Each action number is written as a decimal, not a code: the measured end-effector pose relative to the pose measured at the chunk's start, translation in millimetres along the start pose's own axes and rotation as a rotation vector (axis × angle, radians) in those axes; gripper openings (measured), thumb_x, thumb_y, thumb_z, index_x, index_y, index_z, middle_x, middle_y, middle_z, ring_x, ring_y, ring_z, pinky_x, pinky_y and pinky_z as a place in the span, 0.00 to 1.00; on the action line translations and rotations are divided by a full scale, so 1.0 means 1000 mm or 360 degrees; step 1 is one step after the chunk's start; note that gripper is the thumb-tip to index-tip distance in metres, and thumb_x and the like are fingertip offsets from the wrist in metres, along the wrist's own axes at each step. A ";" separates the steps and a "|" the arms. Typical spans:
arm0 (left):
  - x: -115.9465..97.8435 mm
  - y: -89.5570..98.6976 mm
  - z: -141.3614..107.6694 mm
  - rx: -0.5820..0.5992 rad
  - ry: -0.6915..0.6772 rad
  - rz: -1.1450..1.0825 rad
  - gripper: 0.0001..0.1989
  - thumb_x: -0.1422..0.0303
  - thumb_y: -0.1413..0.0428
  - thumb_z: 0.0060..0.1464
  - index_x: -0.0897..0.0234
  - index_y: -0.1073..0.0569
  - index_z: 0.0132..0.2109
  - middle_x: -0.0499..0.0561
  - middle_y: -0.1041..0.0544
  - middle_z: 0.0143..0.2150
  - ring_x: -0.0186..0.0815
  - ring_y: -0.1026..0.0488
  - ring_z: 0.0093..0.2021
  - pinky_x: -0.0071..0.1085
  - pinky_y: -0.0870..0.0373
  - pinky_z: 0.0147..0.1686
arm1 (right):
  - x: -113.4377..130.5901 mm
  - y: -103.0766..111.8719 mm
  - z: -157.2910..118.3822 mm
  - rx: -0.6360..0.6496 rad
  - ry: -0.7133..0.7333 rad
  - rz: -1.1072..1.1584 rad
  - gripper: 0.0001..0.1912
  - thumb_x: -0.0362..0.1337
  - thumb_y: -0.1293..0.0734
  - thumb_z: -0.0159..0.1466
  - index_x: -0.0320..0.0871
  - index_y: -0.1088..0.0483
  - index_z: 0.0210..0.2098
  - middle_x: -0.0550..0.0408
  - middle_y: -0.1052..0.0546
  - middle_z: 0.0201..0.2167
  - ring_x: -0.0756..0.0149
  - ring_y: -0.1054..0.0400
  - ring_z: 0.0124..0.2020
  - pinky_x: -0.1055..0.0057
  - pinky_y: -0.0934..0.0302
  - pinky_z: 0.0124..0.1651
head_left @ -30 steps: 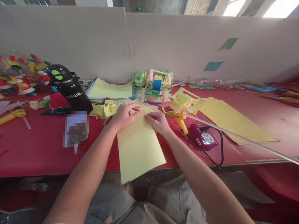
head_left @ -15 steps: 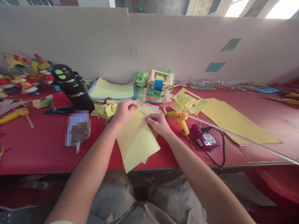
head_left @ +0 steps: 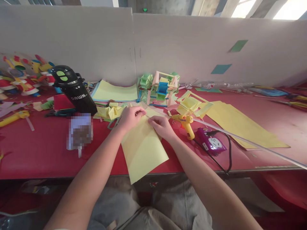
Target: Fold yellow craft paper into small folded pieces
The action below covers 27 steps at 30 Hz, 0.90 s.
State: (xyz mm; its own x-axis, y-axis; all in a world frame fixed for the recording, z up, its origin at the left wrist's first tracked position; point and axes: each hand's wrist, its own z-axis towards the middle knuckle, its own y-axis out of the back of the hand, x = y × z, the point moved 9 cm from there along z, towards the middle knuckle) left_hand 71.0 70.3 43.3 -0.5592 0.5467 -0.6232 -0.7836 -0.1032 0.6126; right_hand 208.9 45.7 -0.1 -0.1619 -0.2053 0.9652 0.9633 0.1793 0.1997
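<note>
Both hands are at the far end of a pale yellow sheet of paper [head_left: 145, 151], whose near corner hangs over the table's front edge. My left hand [head_left: 132, 117] has its fingers closed on the far edge of the paper. Close by on the right, my right hand [head_left: 161, 126] pinches the same sheet between thumb and fingers. Grey-green scissor handles [head_left: 113, 124] show beside my left wrist, the rest being hidden. A yellow hot glue gun [head_left: 185, 124] lies to the right of my right hand. Behind the hands stands a small frame of wooden sticks with folded paper [head_left: 162, 88].
At left stand a black bottle [head_left: 75, 92] and a blurred-out item [head_left: 80, 132]. A purple power socket [head_left: 212, 141] with a black cable lies right, under a long clear rod [head_left: 249, 141]. Yellow sheets [head_left: 242, 126] lie farther right; a paper stack [head_left: 116, 91] lies behind.
The near end of the yellow paper has shifted slightly right and toward me, and its lower layer no longer shows at the near edge. My left hand has moved slightly right, toward my right hand.
</note>
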 end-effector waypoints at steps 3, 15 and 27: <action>-0.001 -0.003 -0.001 0.0010 0.0017 -0.0003 0.11 0.61 0.45 0.58 0.62 0.21 0.37 0.50 0.19 0.33 0.35 0.26 0.32 0.30 0.32 0.33 | -0.004 0.002 0.002 -0.0028 -0.0010 -0.0016 0.14 0.45 0.35 0.57 0.39 0.28 0.28 0.57 0.29 0.24 0.69 0.37 0.27 0.72 0.45 0.31; -0.005 -0.005 -0.001 -0.0009 0.0051 -0.0087 0.09 0.65 0.45 0.56 0.63 0.22 0.35 0.51 0.18 0.35 0.37 0.24 0.35 0.30 0.30 0.37 | -0.001 0.003 0.002 -0.0010 -0.0005 -0.0029 0.09 0.40 0.37 0.53 0.41 0.32 0.22 0.60 0.35 0.20 0.71 0.42 0.24 0.73 0.49 0.28; 0.017 0.034 0.004 -0.0276 0.0126 0.0111 0.11 0.63 0.46 0.55 0.63 0.21 0.34 0.51 0.18 0.33 0.37 0.25 0.33 0.31 0.30 0.37 | -0.004 -0.005 -0.002 0.0135 -0.0087 -0.0067 0.09 0.39 0.37 0.53 0.42 0.36 0.20 0.61 0.36 0.20 0.72 0.42 0.25 0.74 0.49 0.27</action>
State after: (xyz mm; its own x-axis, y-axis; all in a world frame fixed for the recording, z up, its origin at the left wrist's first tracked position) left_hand 35.5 79.4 55.6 -0.6279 0.4669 -0.6227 -0.7733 -0.2840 0.5669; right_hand 204.8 43.2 -5.0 -0.2157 -0.1617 0.9630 0.9341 0.2530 0.2518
